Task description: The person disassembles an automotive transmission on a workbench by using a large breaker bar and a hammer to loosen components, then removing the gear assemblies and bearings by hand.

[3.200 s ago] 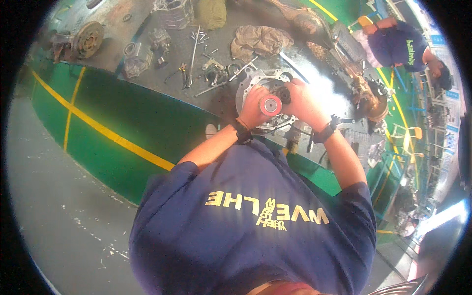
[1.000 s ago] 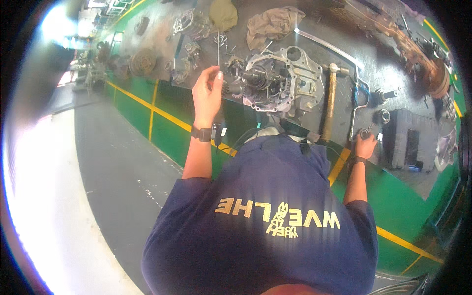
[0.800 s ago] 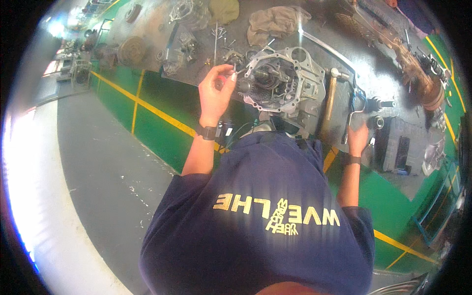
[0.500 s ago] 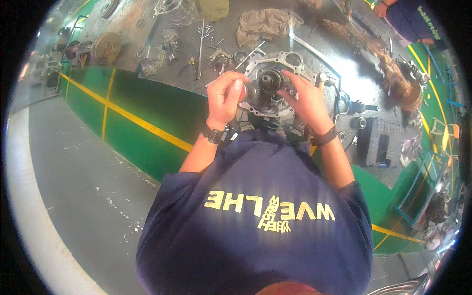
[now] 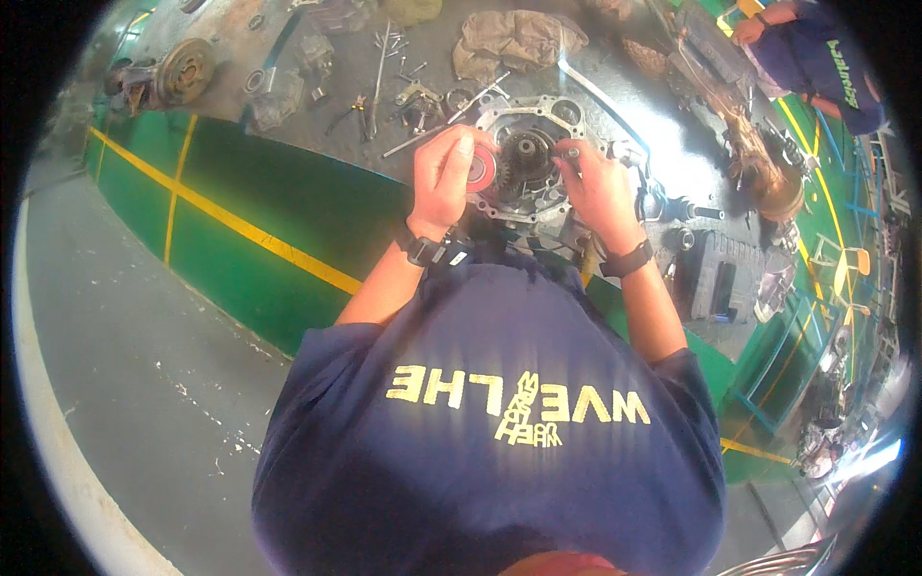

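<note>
A light metal gearbox housing (image 5: 536,213) lies in front of me at the bench edge, its inside facing up. Dark gears and a round shaft end (image 5: 526,147) show within it. My left hand (image 5: 444,182) is closed on a red disc with a paler middle (image 5: 482,169) at the housing's left rim. On the right side, my right hand (image 5: 603,192) is closed with thumb and fingertips around a small metal piece with a round end (image 5: 573,154), just over the rim. The fingers hide the rest of that piece.
Pliers (image 5: 348,111), a long bar (image 5: 379,82) and loose metal parts lie to the left. A brown cloth (image 5: 514,43) is beyond the housing. At right are a black tool case (image 5: 722,274) and a rusty axle part (image 5: 768,173). Another person (image 5: 816,62) stands far right.
My left hand has turned so the red disc shows more fully. My right hand has gone from spread fingers over the gears to gripping a small metal piece. The view has shifted slightly.
</note>
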Demonstrator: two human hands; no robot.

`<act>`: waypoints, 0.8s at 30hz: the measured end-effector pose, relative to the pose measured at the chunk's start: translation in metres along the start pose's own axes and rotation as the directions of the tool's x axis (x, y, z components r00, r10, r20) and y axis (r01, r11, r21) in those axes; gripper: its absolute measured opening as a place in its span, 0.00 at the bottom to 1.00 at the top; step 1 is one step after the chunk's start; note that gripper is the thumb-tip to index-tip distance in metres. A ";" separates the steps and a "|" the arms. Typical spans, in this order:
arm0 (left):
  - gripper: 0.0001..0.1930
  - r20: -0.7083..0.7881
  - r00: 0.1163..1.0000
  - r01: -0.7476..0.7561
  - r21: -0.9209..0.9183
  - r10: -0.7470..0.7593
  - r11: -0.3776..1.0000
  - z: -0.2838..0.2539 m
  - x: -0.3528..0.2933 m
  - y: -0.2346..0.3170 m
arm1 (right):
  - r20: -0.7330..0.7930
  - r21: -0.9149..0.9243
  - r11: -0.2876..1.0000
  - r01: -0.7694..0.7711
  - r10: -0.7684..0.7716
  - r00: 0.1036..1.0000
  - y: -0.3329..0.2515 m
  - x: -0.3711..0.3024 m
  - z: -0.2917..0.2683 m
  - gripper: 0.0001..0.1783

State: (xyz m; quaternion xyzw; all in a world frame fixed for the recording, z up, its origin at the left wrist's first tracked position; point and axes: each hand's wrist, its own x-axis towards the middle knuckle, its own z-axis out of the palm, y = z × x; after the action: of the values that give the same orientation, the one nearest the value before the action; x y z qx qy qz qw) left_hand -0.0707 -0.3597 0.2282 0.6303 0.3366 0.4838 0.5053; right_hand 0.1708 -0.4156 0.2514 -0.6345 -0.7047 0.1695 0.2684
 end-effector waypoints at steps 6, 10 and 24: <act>0.19 -0.014 1.000 -0.004 0.031 0.005 1.000 0.001 0.006 0.015 | -0.053 -0.017 1.000 -0.017 0.016 0.998 0.004 0.000 0.005 0.09; 0.21 0.079 0.997 0.025 -0.303 -0.001 0.953 -0.012 0.016 -0.012 | -0.059 -0.022 1.000 0.000 -0.001 0.998 0.006 -0.003 0.007 0.10; 0.21 0.557 0.519 0.375 0.533 -0.648 0.759 -0.007 0.097 -0.056 | -0.093 -0.013 1.000 -0.011 0.009 0.996 0.009 -0.007 0.008 0.12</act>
State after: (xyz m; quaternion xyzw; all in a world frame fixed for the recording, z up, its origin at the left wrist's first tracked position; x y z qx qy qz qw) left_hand -0.0440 -0.2545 0.2008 0.7137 0.3652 -0.0421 0.5962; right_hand 0.1737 -0.4206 0.2383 -0.6470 -0.6894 0.1365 0.2957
